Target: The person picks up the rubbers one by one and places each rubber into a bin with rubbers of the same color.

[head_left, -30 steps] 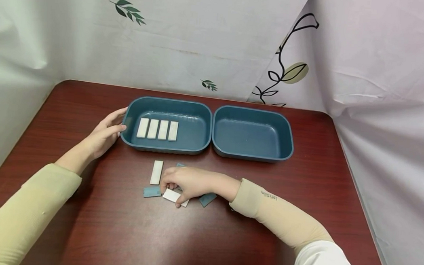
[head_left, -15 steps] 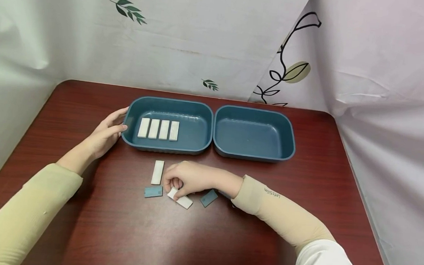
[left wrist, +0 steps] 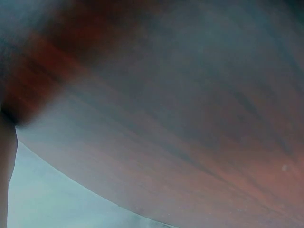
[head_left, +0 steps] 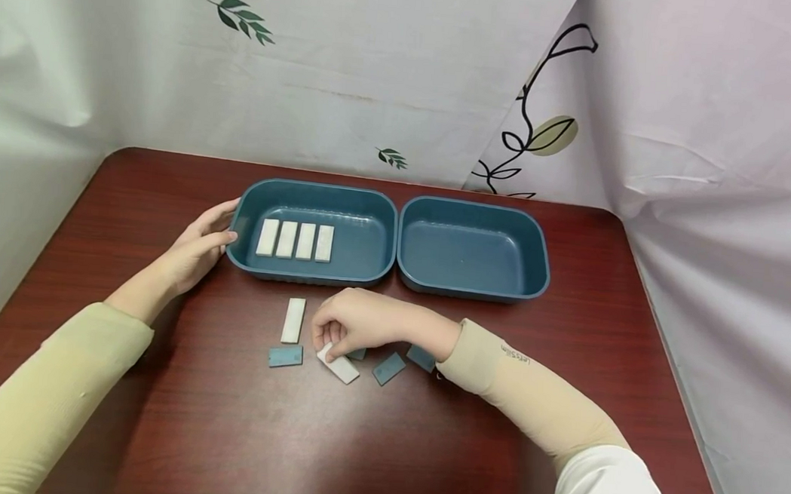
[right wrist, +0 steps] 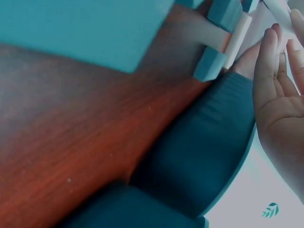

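Note:
My right hand (head_left: 364, 321) pinches one end of a white rectangular block (head_left: 342, 368) between thumb and fingers, that end tipped up from the table. In the right wrist view, the white block (right wrist: 279, 14) shows at the fingertips of the right hand (right wrist: 280, 104). My left hand (head_left: 194, 253) rests against the left end of the left blue tray (head_left: 312, 279), thumb at its rim and fingers along the outside. Inside that tray several white blocks (head_left: 286, 239) stand in a row. The left wrist view is too blurred to show the hand's contact.
A second blue tray (head_left: 470, 292) adjoins the first on the right. Another white block (head_left: 293, 320) lies in front of the left tray. Blue-grey blocks (head_left: 285, 356) are scattered about the right hand, one partly hidden under it. A patterned cloth (head_left: 352, 70) hangs behind the table.
My right hand has moved slightly up and right, lifting the near-hand end of the white block and turning it. More blue-grey blocks show beside the hand. The left hand stays put.

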Demonstrator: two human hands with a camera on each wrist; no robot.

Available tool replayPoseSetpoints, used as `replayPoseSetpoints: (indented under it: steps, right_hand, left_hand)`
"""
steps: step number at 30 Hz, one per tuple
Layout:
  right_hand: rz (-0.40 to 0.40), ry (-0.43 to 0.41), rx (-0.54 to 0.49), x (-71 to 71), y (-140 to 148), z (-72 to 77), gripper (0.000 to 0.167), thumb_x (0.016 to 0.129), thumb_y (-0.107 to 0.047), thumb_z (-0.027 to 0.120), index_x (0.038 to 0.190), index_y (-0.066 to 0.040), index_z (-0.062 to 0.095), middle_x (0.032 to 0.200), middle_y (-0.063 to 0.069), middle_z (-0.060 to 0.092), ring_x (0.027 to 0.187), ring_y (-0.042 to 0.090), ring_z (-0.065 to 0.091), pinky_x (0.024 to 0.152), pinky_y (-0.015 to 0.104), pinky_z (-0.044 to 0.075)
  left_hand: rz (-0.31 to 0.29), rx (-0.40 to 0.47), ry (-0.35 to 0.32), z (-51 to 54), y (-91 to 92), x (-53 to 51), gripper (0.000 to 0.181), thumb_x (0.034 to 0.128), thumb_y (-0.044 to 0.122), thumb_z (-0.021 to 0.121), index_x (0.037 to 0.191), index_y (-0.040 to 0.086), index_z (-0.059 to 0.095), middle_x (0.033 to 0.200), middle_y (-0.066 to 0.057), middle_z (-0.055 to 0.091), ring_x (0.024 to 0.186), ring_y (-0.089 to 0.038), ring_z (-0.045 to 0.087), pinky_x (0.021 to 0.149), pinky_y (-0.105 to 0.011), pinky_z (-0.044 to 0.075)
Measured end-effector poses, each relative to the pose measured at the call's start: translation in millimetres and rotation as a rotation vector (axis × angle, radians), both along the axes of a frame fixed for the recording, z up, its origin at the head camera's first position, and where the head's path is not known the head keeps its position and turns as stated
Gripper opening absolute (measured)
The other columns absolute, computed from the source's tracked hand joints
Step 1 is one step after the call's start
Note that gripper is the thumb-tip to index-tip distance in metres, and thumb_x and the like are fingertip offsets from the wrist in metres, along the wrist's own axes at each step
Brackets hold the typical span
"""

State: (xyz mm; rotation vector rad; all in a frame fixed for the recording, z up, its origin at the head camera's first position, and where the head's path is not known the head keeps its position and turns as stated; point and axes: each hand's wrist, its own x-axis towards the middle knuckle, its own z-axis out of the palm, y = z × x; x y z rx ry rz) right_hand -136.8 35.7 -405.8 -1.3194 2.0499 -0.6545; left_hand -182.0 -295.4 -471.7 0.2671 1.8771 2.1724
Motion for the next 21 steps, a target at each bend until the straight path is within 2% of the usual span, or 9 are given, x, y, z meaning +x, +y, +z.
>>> replayPoseSetpoints:
  steps: [11,21]
  right_hand:
    - [-0.062,-0.022,-0.081,-13.2,6,18.0,0.012,0.093,-0.015,0.084,0.1,-0.013,0.075,0.101,0.0,0.074,0.089,0.004,0.067,0.082,0.014,0.055]
    - [-0.172,-0.072,-0.196,-32.0,12,35.0,0.016,0.093,-0.011,0.084,0.107,-0.008,0.078,0.105,0.005,0.075,0.09,0.008,0.067,0.083,0.02,0.059]
  left_hand:
    - [-0.003,0.001,-0.003,1.0,-0.3,0.5,0.054,0.1086,-0.001,0.046,0.158,0.02,0.041,0.15,0.012,0.047,0.135,-0.001,0.045,0.105,-0.015,0.037]
    - [-0.02,-0.022,0.004,-0.2,-2.5,-1.1,0.057,0.1094,0.0,0.046,0.163,0.019,0.036,0.151,0.013,0.045,0.135,0.001,0.045,0.105,-0.015,0.036]
